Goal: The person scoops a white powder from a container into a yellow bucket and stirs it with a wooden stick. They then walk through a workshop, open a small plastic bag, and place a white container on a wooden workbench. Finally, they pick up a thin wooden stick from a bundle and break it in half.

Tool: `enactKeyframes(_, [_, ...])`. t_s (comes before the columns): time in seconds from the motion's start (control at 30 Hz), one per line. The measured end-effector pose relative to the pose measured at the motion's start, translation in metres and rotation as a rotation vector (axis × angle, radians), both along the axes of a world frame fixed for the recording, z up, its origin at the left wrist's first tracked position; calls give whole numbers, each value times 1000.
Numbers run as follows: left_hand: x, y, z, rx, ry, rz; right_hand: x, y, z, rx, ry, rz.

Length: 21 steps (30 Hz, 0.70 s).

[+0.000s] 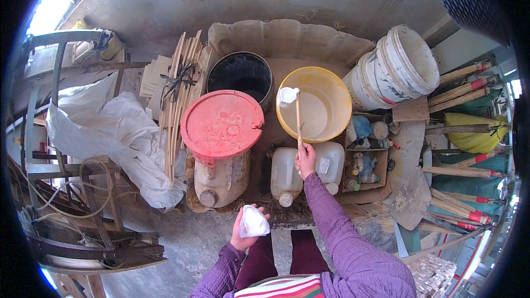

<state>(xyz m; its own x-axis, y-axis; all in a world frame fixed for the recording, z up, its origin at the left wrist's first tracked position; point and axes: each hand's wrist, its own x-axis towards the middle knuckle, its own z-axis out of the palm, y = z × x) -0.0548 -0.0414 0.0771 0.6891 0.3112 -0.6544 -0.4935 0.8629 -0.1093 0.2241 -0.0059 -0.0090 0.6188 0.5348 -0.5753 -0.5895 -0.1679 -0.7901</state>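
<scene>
My right hand (306, 161) is closed round the wooden handle of a ladle (299, 117), whose small white cup is over the left side of a yellow bucket (345, 91). Pale liquid or residue shows low in that bucket; which of the two I cannot tell. Close to my body, my left hand (243, 232) holds a small white plastic cup (254, 222) from its left side, fingers curled round it. White covers its top, and what lies inside is hard to make out. Two translucent jugs (286, 174) stand just in front of the yellow bucket, beneath my right wrist.
A red lid (222, 123) sits by a black bucket (239, 73), above a dirty jerrycan (222, 182). Stacked white buckets (395, 66) lean at the right, behind a cardboard box (367, 168) of bottles. Tied wooden strips (179, 96) and white sheeting (113, 138) lie left; bundled sticks (461, 94) are far right.
</scene>
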Motion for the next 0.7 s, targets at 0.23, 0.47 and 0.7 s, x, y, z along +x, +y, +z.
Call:
enactKeyframes(0.23, [-9,-5,-6,-16,7,18,-20,4,-4,69,40,-71])
enactKeyframes(0.47, [-7,-4,-7,-19,-22,31,-20,20,-5,44,63,-43])
enactKeyframes(0.7, [-1,-4,-2,-1,-48,35,-17,66,-2,96,43,-5])
